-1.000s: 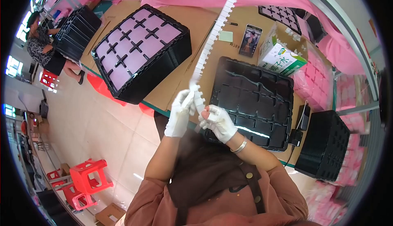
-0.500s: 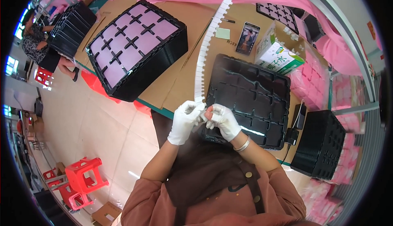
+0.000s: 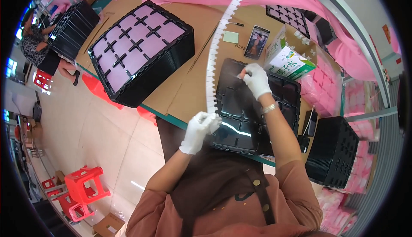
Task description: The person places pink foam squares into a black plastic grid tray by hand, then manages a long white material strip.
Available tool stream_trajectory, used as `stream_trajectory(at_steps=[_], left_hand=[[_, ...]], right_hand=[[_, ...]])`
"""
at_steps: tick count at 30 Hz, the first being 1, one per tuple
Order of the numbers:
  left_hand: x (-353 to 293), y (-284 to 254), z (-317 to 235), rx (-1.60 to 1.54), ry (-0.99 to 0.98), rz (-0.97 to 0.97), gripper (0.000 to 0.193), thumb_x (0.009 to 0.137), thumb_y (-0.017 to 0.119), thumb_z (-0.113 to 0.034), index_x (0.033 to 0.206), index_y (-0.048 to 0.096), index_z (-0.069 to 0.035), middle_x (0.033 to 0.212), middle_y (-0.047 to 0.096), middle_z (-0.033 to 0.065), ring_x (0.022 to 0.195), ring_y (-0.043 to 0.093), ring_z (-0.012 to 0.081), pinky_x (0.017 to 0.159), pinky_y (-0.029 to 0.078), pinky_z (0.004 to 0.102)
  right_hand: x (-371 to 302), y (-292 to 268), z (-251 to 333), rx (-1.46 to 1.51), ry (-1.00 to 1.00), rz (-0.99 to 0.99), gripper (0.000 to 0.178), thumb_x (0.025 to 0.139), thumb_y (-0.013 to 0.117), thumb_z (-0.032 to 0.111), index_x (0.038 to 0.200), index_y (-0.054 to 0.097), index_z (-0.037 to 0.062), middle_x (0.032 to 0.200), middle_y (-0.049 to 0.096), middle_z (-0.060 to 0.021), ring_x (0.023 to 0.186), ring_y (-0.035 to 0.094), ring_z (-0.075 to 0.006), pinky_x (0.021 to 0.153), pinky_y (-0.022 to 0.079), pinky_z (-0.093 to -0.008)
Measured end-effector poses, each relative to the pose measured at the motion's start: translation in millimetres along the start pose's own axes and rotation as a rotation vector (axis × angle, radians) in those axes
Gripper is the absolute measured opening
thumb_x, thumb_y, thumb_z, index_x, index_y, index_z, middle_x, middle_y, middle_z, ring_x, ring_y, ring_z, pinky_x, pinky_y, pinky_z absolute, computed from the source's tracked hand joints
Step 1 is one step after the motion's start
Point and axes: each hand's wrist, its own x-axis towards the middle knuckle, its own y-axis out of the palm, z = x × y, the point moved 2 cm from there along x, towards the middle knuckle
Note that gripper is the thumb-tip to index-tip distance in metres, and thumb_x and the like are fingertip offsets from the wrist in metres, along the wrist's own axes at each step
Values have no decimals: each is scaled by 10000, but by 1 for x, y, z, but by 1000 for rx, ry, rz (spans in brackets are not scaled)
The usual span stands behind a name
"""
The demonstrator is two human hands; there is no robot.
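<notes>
My white-gloved left hand (image 3: 198,129) is closed in a pinch on the lower end of a long white strip (image 3: 211,74) with notched edges. The strip curves up and away toward the far edge of the table. My right hand (image 3: 257,80), gloved with bare fingertips, is held over the far part of a black plastic tray (image 3: 240,95) with moulded compartments. Its thumb and fingers are pressed together; a tiny pale bit shows at the tips, too small to name. The tray lies on the table in front of me.
A tall stack of black trays topped with lilac sheets (image 3: 141,44) stands left. Beyond the tray are a phone (image 3: 256,42) and an open carton (image 3: 292,57) with white bits. More black trays (image 3: 332,151) stand right. Red stools (image 3: 86,183) and a seated person (image 3: 36,44) are left.
My right hand has left my left hand and moved forward and right over the tray. My left hand stays on the strip's end, slightly lower.
</notes>
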Motion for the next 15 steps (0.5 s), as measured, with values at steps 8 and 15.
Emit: stream_trajectory(at_steps=[8, 15], left_hand=[[4, -4, 27, 84, -22, 14, 172, 944, 567, -180, 920, 535, -13, 967, 667, 128, 877, 654, 163, 747, 523, 268], [3, -8, 11, -159, 2, -87, 150, 942, 566, -148, 960, 539, -1, 993, 639, 101, 910, 636, 179, 689, 512, 267]], right_hand=[[24, 30, -21, -299, 57, 93, 102, 695, 699, 31, 764, 630, 58, 863, 620, -130, 865, 612, -301, 757, 500, -380], [-6, 21, -13, -133, -77, -179, 210, 741, 701, 72, 911, 581, 45, 894, 619, -138, 851, 617, -321, 728, 495, -390]])
